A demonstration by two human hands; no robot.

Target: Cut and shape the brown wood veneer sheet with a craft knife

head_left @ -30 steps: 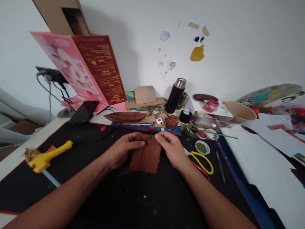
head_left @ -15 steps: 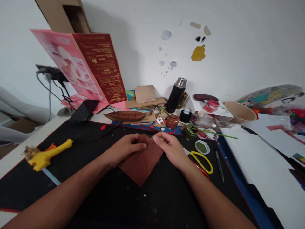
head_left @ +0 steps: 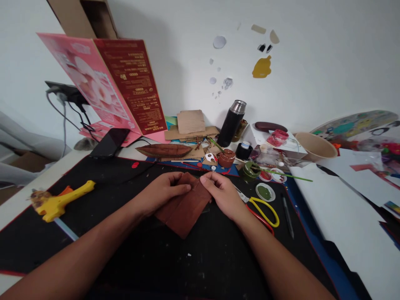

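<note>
1. Two bare hands in my feed, both busy: the left hand [head_left: 162,193] and the right hand [head_left: 225,196] share a single reddish-brown sheet [head_left: 187,212].
2. Left grip: pinching the sheet's left upper edge, thumb lying on top. Right grip: pinching the upper right, thumb and bent fingers close together.
3. The sheet sits between them, tilted, one corner pointing my way, over the one black mat [head_left: 150,266] on the worktop [head_left: 34,178]. I see a line along it; a fold or a second layer, I can't tell which.
4. Right of the right hand, one pair of scissors [head_left: 250,201], two handles, one yellow, one red. Beyond it, one dark pen [head_left: 287,216].
5. Far left of the mat: one yellow glue gun [head_left: 59,204]; behind it, one phone [head_left: 110,143].
6. Back row now: one brown boat-shaped piece [head_left: 164,151], one black flask [head_left: 231,123], one reddish-brown jar [head_left: 226,159], one green jar [head_left: 249,171]. One shallow dish [head_left: 265,192] of green paint lies near the scissors.
7. Up on the wall, one mustard-yellow shape [head_left: 261,68], two small black patches just above it.
</note>
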